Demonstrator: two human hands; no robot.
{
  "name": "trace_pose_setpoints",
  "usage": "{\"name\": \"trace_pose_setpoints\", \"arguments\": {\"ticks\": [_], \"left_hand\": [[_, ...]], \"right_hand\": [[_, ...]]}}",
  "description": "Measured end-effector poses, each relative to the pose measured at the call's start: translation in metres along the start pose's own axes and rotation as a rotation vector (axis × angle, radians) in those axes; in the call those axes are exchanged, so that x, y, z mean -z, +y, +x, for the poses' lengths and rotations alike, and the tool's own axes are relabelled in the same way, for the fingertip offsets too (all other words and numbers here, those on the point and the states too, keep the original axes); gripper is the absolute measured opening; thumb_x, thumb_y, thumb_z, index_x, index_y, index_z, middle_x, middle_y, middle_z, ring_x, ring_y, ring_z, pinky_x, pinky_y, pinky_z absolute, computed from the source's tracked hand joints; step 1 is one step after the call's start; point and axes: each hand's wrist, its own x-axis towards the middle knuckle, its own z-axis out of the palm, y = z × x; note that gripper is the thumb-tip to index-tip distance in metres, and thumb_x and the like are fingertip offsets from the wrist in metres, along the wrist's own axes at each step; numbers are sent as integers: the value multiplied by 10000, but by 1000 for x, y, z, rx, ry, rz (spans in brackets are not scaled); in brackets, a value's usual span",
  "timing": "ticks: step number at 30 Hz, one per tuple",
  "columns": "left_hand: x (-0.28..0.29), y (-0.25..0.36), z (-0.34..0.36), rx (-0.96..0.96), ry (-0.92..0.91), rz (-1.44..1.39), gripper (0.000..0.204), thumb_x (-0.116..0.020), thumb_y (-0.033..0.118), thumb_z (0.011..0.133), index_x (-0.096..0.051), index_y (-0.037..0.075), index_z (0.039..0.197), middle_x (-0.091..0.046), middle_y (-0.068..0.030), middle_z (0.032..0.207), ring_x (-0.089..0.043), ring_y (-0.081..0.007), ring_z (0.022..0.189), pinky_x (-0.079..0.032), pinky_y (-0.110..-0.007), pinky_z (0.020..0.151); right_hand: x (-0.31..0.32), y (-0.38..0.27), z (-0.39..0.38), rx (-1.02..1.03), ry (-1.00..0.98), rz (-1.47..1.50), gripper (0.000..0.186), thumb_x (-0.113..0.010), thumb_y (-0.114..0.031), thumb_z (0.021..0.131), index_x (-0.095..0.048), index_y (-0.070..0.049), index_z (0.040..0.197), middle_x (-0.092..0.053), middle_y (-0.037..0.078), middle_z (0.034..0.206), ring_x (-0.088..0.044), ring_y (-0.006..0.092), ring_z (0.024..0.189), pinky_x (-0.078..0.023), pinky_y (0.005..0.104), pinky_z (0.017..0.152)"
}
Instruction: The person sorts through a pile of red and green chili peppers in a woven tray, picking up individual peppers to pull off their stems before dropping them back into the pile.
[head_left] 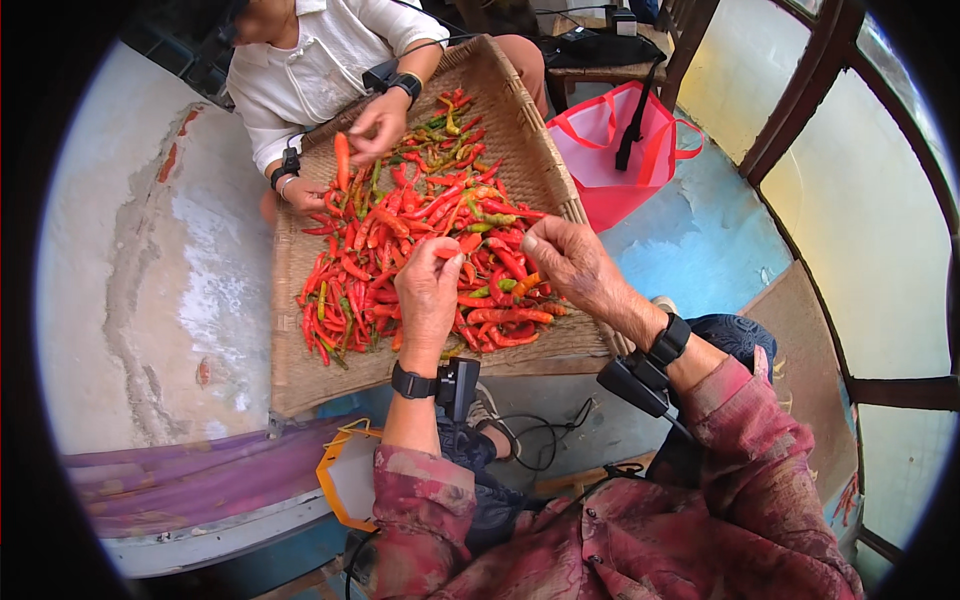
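My left hand (428,295) pinches a short red chilli (446,252) between thumb and fingertips, above a heap of red chillies (405,210) with some green and yellowish ones. My right hand (572,262) is closed at the fingertips near the basket's right side, over the heap; what it holds, if anything, is hard to make out. The wide woven basket (545,130) tilts across the middle of the view. Both my wrists carry black straps with small devices.
A co-worker (295,75) at the back left holds a red chilli in one hand and reaches into the basket with the other. A pink-red bag (605,175) lies right, near a wooden stool (600,70); a yellow-edged bag (350,475) lies lower left. A cracked wall (140,280) borders the left.
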Motion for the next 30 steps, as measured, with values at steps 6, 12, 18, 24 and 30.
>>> {"name": "trace_pose_setpoints", "arguments": {"ticks": [6, 12, 18, 24, 30], "left_hand": [[-9, 25, -17, 87, 78, -370, 75, -590, 14, 850, -582, 13, 925, -634, -45, 864, -610, -104, 774, -500, -240, 683], [-17, 41, -39, -511, 7, 211, 222, -669, -11, 737, -591, 32, 941, -594, -125, 954, -621, -271, 852, -524, -335, 725], [-7, 38, -41, -209, -48, 105, 149, -526, -7, 823, -581, 5, 962, -600, -113, 933, -608, -235, 792, -498, -328, 708], [0, 26, -34, 348, -241, -539, 311, -560, 287, 909, -600, 12, 1050, -605, -6, 860, -561, -62, 800, -490, -230, 664], [-3, 17, -30, 408, -248, -690, 248, -536, 295, 917, -606, 57, 932, -566, 31, 759, -474, -32, 613, -405, -170, 509]], "right_hand": [[-15, 19, -5, -198, -174, 236, 371, -448, -321, 951, -574, 5, 827, -569, 36, 661, -522, 105, 553, -443, 243, 474], [-29, 15, 2, -219, -115, 568, 326, -493, -306, 934, -558, 5, 864, -597, 62, 757, -546, 118, 673, -462, 262, 544], [-34, 22, 10, 158, 108, -107, 189, -530, -157, 892, -497, 20, 835, -537, 184, 711, -540, 293, 654, -431, 372, 588], [-42, 18, -2, 207, -120, -124, 229, -508, -187, 916, -518, 24, 828, -522, 163, 652, -529, 296, 619, -418, 379, 571], [-39, 26, -3, 107, -224, -76, 309, -495, -273, 935, -558, 17, 849, -557, 148, 689, -542, 247, 639, -424, 373, 586]]}}
